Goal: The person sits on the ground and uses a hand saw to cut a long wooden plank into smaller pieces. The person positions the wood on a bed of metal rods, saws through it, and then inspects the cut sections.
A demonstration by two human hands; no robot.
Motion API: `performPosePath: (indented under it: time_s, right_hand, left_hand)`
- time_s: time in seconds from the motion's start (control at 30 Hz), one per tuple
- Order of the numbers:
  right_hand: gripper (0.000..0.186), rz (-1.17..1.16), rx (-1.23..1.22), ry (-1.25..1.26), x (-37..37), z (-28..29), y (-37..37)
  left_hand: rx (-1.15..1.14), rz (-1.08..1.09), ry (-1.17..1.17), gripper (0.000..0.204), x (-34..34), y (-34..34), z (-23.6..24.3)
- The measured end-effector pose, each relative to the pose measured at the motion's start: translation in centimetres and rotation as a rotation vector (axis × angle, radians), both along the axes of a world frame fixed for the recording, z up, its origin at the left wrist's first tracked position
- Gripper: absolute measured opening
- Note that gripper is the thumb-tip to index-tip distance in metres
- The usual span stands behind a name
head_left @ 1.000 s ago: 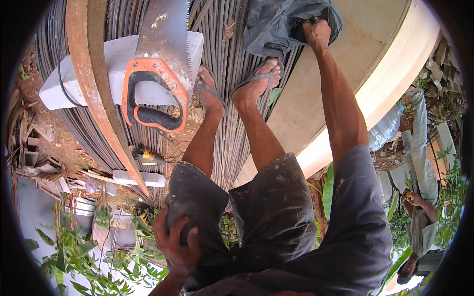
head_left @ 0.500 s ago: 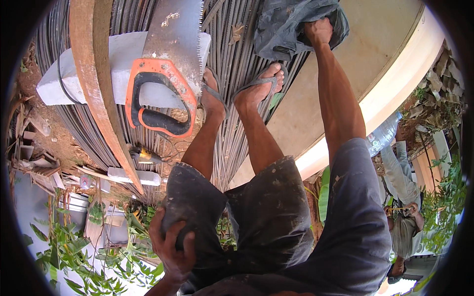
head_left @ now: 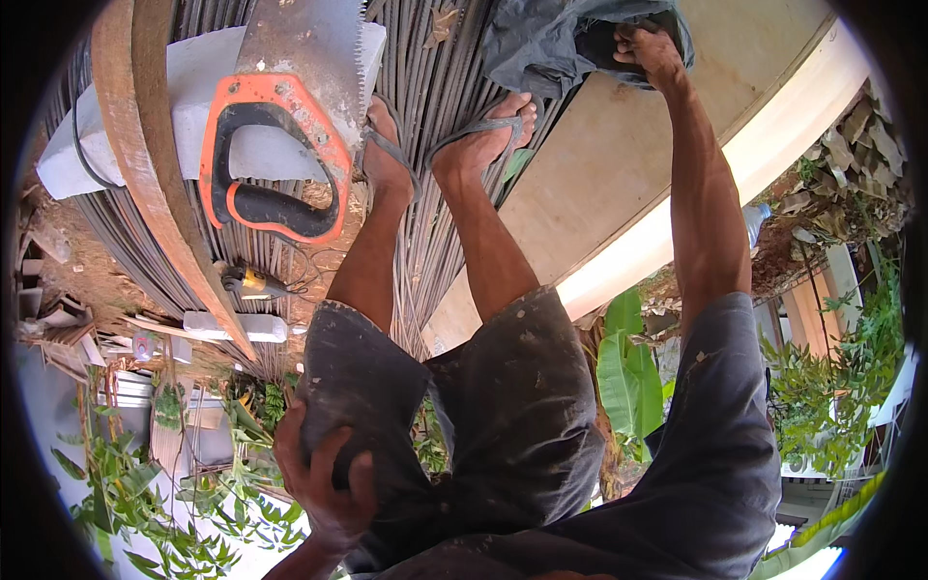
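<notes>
My right hand (head_left: 652, 56) reaches into the mouth of a crumpled dark plastic bag (head_left: 536, 43). Its fingers are curled together, and whatever they hold is hidden. On my thigh rests my left hand (head_left: 327, 478), fingers apart and holding nothing. A handsaw (head_left: 275, 159) with an orange and black handle lies in front of me at the left, over a white block (head_left: 198, 126). Its toothed edge faces my sandalled foot (head_left: 387, 145).
Long thin metal rods (head_left: 425, 106) lie under my feet. A wooden beam (head_left: 145, 184) crosses the block at the left. Beyond it lies a yellow and black corded power tool (head_left: 253, 281). A pale board (head_left: 619, 193) spans the right, and a clear bottle (head_left: 755, 223) is past it.
My right hand has shifted right within the bag's mouth, and more of its fingers show. The view has swung right, and the person at the far right is no longer visible. My left hand stays on my thigh.
</notes>
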State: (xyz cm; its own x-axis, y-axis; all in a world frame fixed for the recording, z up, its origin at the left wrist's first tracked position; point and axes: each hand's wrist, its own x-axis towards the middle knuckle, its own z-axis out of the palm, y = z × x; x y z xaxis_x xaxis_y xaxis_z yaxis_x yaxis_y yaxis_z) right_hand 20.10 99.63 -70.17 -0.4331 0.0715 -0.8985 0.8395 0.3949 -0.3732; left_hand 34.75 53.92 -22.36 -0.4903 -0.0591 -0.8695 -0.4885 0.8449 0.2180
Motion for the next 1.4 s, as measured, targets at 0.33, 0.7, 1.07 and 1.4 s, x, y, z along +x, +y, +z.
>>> performPosePath:
  time_s: [0.33,0.7,1.07,1.4]
  right_hand:
    - [0.03,0.552,0.397,0.012,0.0,-5.5,3.5]
    - [0.036,0.622,0.881,0.253,-0.1,-2.5,-6.6]
    - [0.049,0.495,0.826,0.199,-0.1,-4.2,-4.9]
    - [0.024,-0.033,0.377,0.511,4.0,6.4,-7.7]
  left_hand:
    - [0.01,0.016,0.009,0.027,0.1,-0.2,0.0]
    - [0.009,0.066,-0.005,0.028,0.6,-0.5,0.1]
    - [0.01,0.038,0.012,0.028,0.7,-0.6,0.1]
    - [-0.026,0.085,-0.012,0.032,1.8,1.6,1.4]
